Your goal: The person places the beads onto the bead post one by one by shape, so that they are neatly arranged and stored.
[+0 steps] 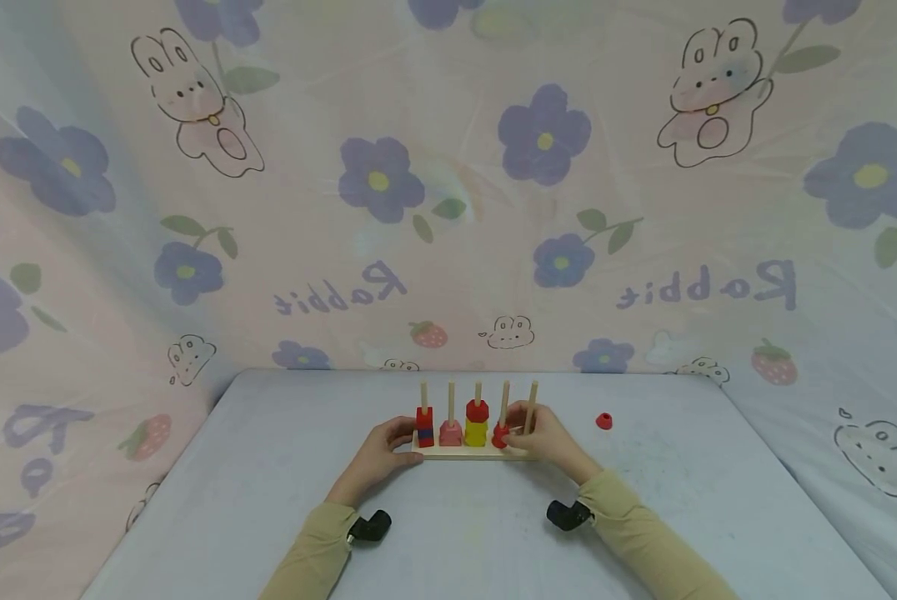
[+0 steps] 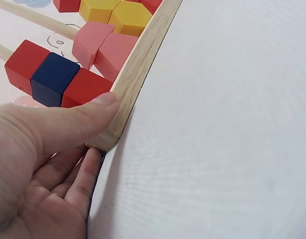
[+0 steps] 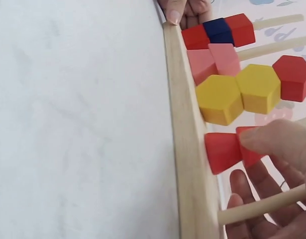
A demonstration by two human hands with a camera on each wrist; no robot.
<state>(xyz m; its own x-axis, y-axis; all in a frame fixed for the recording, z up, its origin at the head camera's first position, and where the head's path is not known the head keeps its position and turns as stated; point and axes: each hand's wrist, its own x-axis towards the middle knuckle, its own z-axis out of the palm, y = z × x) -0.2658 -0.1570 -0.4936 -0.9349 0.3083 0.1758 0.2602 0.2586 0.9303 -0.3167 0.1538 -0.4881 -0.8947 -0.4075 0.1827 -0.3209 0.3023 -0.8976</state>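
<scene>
A wooden peg stacker (image 1: pixel 478 456) stands on the table, with several upright pegs along its base. My left hand (image 1: pixel 383 448) grips the base's left end, thumb on its front edge. With my right hand (image 1: pixel 542 432) I pinch a red block (image 3: pixel 253 152) on the fourth peg, just above another red block (image 3: pixel 222 152). Behind the fifth peg (image 3: pixel 262 205), a bare one, lie the right hand's other fingers. The first peg carries red blocks and a blue block (image 2: pixel 54 74). Pink blocks (image 2: pixel 115 55) sit on the second; yellow blocks (image 3: pixel 220 98) topped by a red hexagonal block (image 3: pixel 292 77) fill the third.
A loose red block (image 1: pixel 603 422) lies on the white table (image 1: pixel 463 542), right of the stacker. Behind the table hangs a patterned cloth (image 1: pixel 456 250) with flowers and rabbits. Each wrist wears a black camera (image 1: pixel 373 527).
</scene>
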